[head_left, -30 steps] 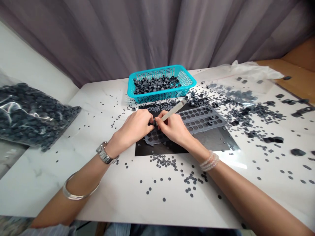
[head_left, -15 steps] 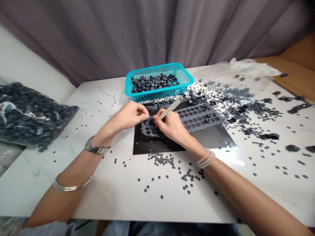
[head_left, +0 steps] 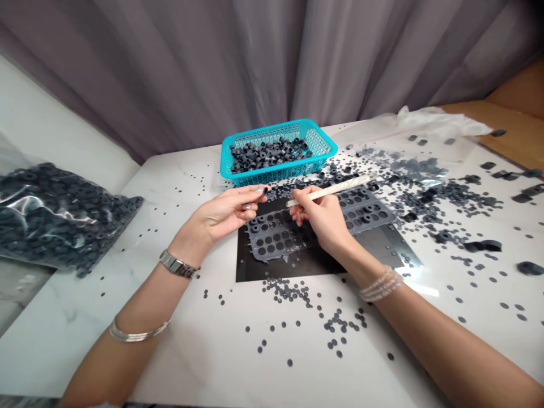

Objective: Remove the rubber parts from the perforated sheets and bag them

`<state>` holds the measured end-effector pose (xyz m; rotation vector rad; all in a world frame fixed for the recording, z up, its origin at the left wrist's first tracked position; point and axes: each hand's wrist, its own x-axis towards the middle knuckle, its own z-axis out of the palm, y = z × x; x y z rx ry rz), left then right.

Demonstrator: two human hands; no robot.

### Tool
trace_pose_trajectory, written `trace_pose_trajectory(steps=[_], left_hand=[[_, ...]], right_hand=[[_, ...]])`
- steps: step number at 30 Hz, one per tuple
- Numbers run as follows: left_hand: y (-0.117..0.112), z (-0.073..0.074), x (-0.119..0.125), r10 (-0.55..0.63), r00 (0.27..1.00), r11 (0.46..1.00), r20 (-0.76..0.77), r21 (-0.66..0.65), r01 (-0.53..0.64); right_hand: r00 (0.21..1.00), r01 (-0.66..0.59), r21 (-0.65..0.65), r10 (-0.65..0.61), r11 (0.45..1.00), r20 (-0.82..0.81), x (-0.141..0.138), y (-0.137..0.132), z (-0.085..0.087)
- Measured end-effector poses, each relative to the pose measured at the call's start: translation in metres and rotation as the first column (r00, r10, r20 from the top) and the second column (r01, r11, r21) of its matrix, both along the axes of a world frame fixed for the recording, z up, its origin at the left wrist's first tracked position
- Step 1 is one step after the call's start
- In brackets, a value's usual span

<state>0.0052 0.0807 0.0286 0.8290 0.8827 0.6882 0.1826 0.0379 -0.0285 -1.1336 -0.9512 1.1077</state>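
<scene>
Between the thumb and fingertips of my left hand (head_left: 227, 212) is a small black rubber ring (head_left: 265, 191), held just above the left end of a grey sheet with rows of round holes (head_left: 276, 241). My right hand (head_left: 325, 218) grips a slim whitish stick-shaped tool (head_left: 335, 188) like a pen, its tip pointing left toward the ring but apart from it. Under the sheet lies a shiny black mat (head_left: 250, 271). A few rings sit on the sheet. The right hand hides the sheet's middle.
A turquoise basket (head_left: 280, 171) of black rings stands behind the mat. On the left lies a clear bag (head_left: 63, 215) full of similar parts. Small dark discs (head_left: 287, 290) are scattered over the white table (head_left: 191, 351). Loose black parts (head_left: 482, 246) lie on the right.
My left hand has lifted off the sheet with the black ring in its fingertips. My right hand has moved right, and the tool has tilted flatter. The sheet's left end has come into view.
</scene>
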Motion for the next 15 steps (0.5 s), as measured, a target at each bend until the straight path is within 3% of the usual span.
trace_pose_trajectory(steps=[15], left_hand=[[-0.016,0.009,0.010,0.039,0.996,0.997,0.084,-0.074,-0.033]], right_hand=[[1.000,-0.026,-0.026,0.025,0.999,-0.014,0.000,0.000,0.000]])
